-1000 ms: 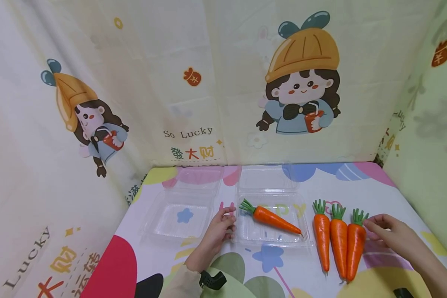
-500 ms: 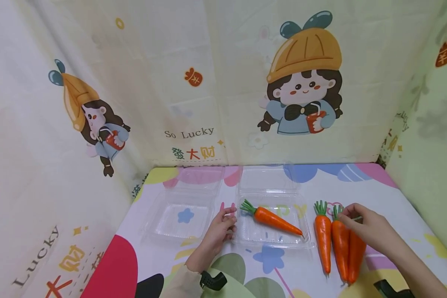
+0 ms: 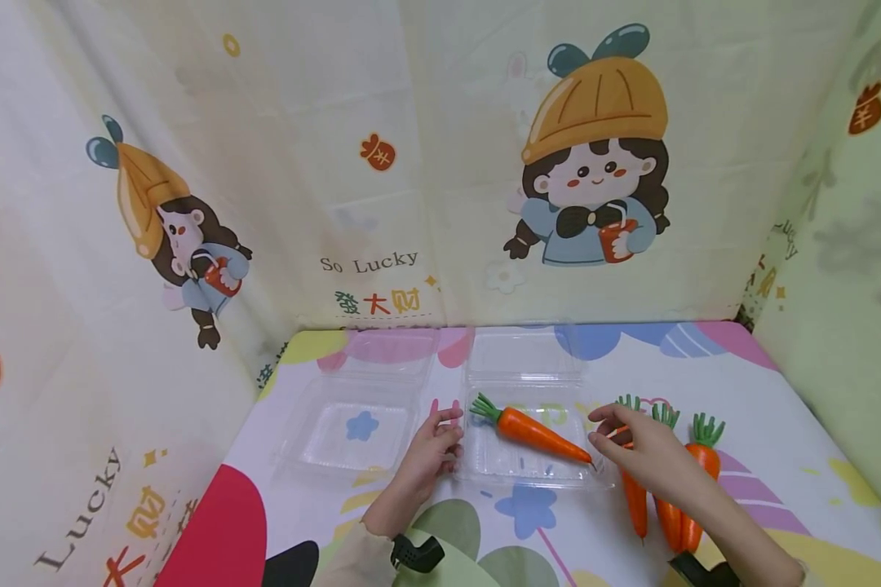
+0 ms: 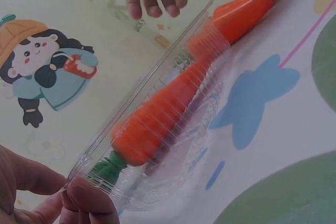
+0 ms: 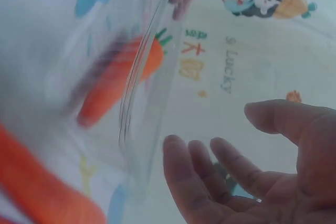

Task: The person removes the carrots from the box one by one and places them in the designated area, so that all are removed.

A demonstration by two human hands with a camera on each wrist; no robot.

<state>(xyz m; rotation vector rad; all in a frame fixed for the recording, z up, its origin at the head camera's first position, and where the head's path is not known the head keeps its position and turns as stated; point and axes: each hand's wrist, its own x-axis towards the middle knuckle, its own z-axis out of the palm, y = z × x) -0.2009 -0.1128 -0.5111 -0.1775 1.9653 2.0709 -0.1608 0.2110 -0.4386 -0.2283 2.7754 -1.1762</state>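
Note:
An orange carrot [image 3: 542, 434] with green stubs of leaf lies aslant in the base of a see-through plastic clamshell box [image 3: 532, 481], whose lid is folded back. At the box's left rim is my left hand [image 3: 431, 450]; in the left wrist view its thumb and fingers pinch that rim. My right hand [image 3: 642, 447] hovers by the box's right edge, its fingers loosely bent with nothing between them, as the right wrist view shows. Beneath that arm, several carrots lie side by side: a left one [image 3: 636, 507], a middle one [image 3: 666, 522] and a right one [image 3: 705, 458], all partly covered.
A second see-through clamshell box [image 3: 304, 444], also with its lid back, stands to the left of the first. The patterned tabletop [image 3: 763, 391] ends at a printed cloth backdrop [image 3: 448, 163], with cloth on both sides too.
My right hand has moved left, from beside the rightmost carrot, across the row, to the box's right edge. The left hand stays at the rim, and the carrots have not visibly moved.

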